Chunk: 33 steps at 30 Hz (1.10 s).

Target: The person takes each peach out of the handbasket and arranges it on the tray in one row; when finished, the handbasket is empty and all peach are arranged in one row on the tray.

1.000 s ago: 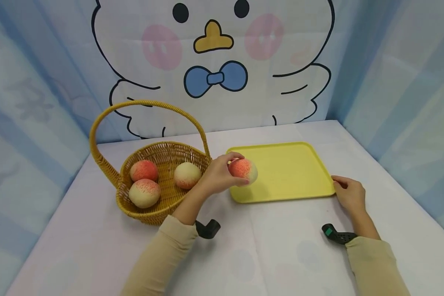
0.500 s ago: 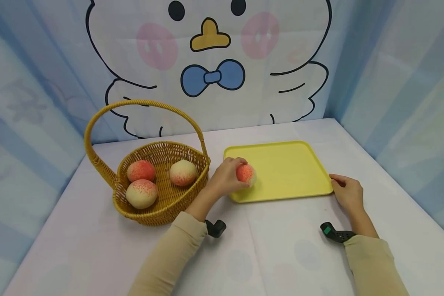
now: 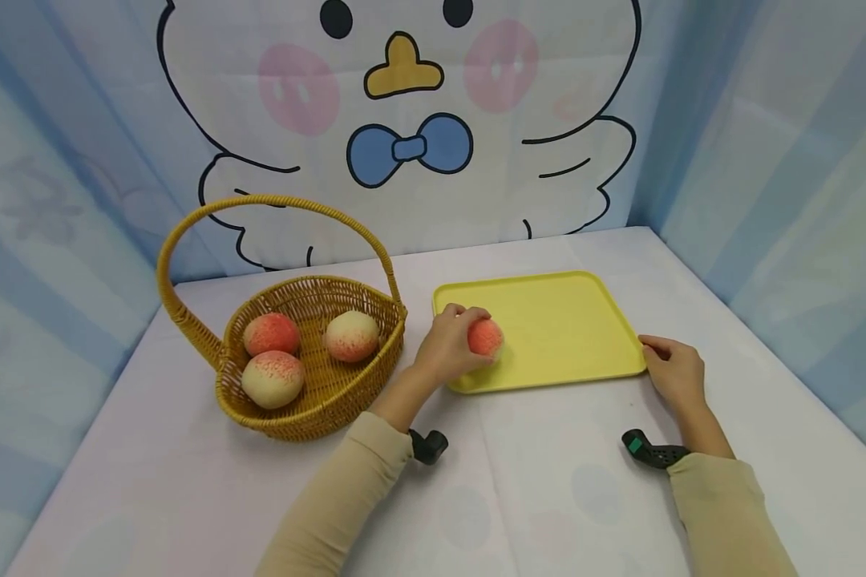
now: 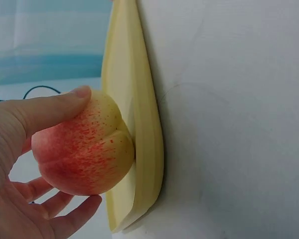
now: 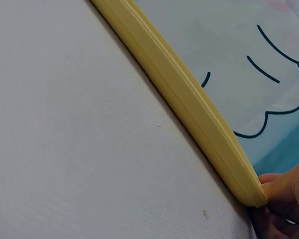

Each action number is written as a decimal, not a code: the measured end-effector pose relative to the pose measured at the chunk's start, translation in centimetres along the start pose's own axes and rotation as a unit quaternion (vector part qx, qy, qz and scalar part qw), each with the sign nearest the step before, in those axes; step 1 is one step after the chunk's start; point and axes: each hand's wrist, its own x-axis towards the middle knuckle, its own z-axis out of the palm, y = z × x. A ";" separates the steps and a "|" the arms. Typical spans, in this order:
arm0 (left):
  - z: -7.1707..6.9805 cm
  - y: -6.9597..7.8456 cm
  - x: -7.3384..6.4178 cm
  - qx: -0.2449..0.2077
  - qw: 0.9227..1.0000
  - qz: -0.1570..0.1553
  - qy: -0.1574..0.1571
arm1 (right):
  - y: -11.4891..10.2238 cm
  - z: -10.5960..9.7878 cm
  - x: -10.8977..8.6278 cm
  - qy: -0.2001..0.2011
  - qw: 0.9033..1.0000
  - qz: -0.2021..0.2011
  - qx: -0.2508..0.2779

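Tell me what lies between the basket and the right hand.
In the head view, the yellow tray lies between the basket and the right hand, with the left hand holding a peach at its basket-side end.

One round peach point(image 4: 84, 149), speckled red and fading into pale yellow, is in the left grip point(image 3: 449, 346) above the left part of a tray point(image 3: 556, 324). If they touch, I cannot tell. The tray is yellow, rectangular, with rounded corners and low rim. It lies on the bench point(image 3: 541, 457), its near right corner in the right grip point(image 3: 677, 373).
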 end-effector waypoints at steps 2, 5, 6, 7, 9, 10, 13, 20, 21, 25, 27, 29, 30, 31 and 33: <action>0.2 0.1 0.0 0.002 1.000 0.001 0.003 | 0.0 -0.1 -0.1 0.000 1.000 -0.002 -0.002; 0.5 0.2 0.0 0.001 1.000 0.003 0.007 | 0.0 -0.2 -0.1 0.002 1.000 -0.004 -0.003; 0.5 0.2 0.0 0.000 1.000 0.002 0.007 | 0.0 -0.2 -0.1 0.002 1.000 -0.004 -0.003; 0.6 0.3 -0.1 -0.005 1.000 0.001 0.006 | 0.0 -0.1 -0.1 0.002 1.000 -0.005 -0.004; 0.6 0.3 -0.2 -0.015 1.000 0.001 0.004 | 0.0 -0.1 0.0 0.004 1.000 -0.006 -0.004; 0.6 0.3 -0.3 -0.019 1.000 0.002 0.004 | 0.0 -0.1 0.0 0.003 1.000 -0.006 -0.005; 0.7 0.4 -0.5 -0.029 1.000 0.005 0.005 | 0.1 0.0 0.0 0.004 1.000 -0.009 -0.003; 0.8 0.3 -0.8 -0.038 0.999 0.001 -0.013 | 0.1 0.0 0.1 0.010 1.000 -0.012 -0.007; 0.8 0.2 -0.9 -0.040 0.999 0.001 -0.015 | 0.1 0.0 0.1 0.010 1.000 -0.011 -0.005; 0.8 0.0 -1.1 -0.055 0.998 0.010 -0.015 | 0.0 -0.1 0.1 0.010 1.000 -0.012 -0.005; 0.7 -0.1 -1.3 -0.066 0.998 0.014 -0.014 | 0.0 -0.1 0.1 0.010 1.000 -0.013 -0.004; 0.4 -0.3 -1.6 -0.083 0.996 0.016 -0.009 | 0.0 -0.1 0.1 0.010 1.000 -0.014 -0.003; 0.3 -0.4 -1.8 -0.092 0.996 0.016 -0.005 | 0.0 -0.1 0.0 0.009 1.000 -0.014 -0.001; 0.2 -0.5 -2.0 -0.100 0.995 0.015 0.000 | 0.0 -0.1 0.0 0.008 1.000 -0.014 0.001; -0.1 -0.7 -2.3 -0.110 0.994 0.017 0.010 | 0.1 -0.1 0.0 0.004 1.000 -0.013 0.001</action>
